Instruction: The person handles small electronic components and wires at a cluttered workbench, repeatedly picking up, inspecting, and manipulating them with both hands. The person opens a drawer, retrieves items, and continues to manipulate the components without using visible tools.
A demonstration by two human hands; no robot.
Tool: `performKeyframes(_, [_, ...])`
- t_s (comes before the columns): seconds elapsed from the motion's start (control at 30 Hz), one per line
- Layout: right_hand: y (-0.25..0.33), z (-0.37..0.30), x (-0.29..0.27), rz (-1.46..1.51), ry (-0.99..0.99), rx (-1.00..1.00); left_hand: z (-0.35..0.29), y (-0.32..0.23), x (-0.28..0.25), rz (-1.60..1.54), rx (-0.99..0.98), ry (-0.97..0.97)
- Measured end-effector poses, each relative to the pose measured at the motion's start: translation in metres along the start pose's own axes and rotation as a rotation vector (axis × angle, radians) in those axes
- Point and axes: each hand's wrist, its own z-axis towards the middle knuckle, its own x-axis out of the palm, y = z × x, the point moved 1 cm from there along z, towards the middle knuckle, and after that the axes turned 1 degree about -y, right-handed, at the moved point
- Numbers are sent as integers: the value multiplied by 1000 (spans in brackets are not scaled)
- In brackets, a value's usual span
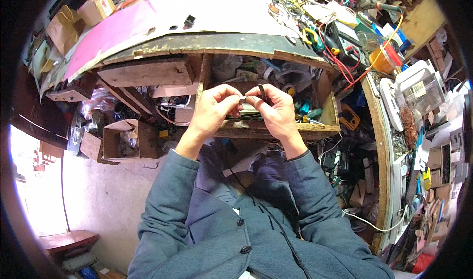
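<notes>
Above an open wooden drawer (pixel 276 127), my two hands meet fingertip to fingertip. A small whitish piece (pixel 243 98) is pinched between them, too small to name. My left hand (pixel 217 106) has its thumb and fingers closed at the left end of this piece. From the other side, my right hand (pixel 276 109) closes its thumb and forefinger on the piece. A slim dark tool (pixel 262 93), perhaps tweezers, also lies between the fingers of the right hand. Clear plastic bags, small parts and teal-handled tools (pixel 305 106) fill the drawer behind and beside my hands.
The worktop (pixel 207 13) beyond carries a pink sheet (pixel 116 32), yellow-handled pliers (pixel 310 35) and a meter with red leads (pixel 345 35). An orange-lidded jar (pixel 387 57) stands right. A cardboard box (pixel 129 140) sits lower left. A cluttered side bench (pixel 389 170) edges the right.
</notes>
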Motion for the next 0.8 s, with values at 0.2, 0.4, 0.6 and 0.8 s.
performKeyframes(0.2, [-1,2,-2,22,15,26,-1,-3,5,-4,12,5])
performKeyframes(0.4, [-4,5,-1,78,89,28,-3,-4,1,51,-8,-26])
performKeyframes(0.6, [-1,4,-2,72,85,32,-2,-4,3,12,-8,-35])
performKeyframes(0.8, [1,5,-2,12,98,33,-2,-3,0,72,11,-23])
